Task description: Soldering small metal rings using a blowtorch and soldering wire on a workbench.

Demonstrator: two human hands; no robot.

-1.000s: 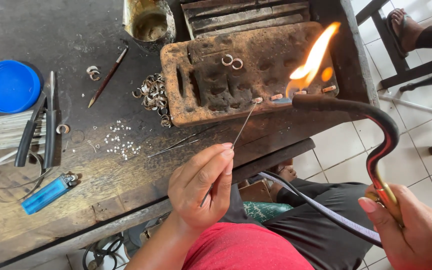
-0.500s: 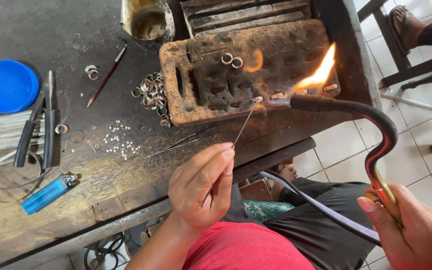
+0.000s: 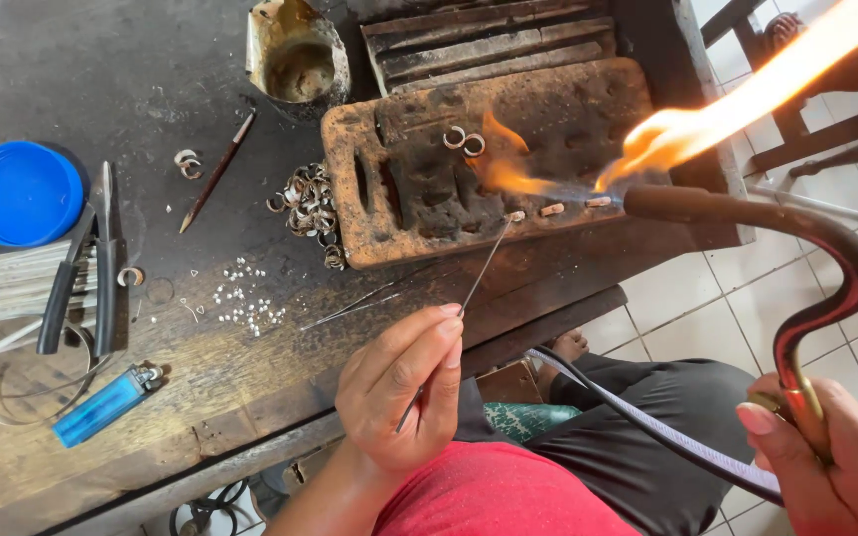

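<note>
The left hand (image 3: 404, 392) is pinched shut on a thin, stiff metal pick (image 3: 479, 273), light and best held far back; its tip touches small metal pieces (image 3: 551, 209) on the charred soldering block (image 3: 419, 199). The right hand (image 3: 831, 471) is wrapped around the curved torch (image 3: 816, 298), which looks hot near the flame.

We have a single head-worn view, looking steeply down from close above the hands (image 3: 404, 387) onto the dark tabletop (image 3: 101, 60), with tiled floor (image 3: 687, 328) visible at right.
</note>
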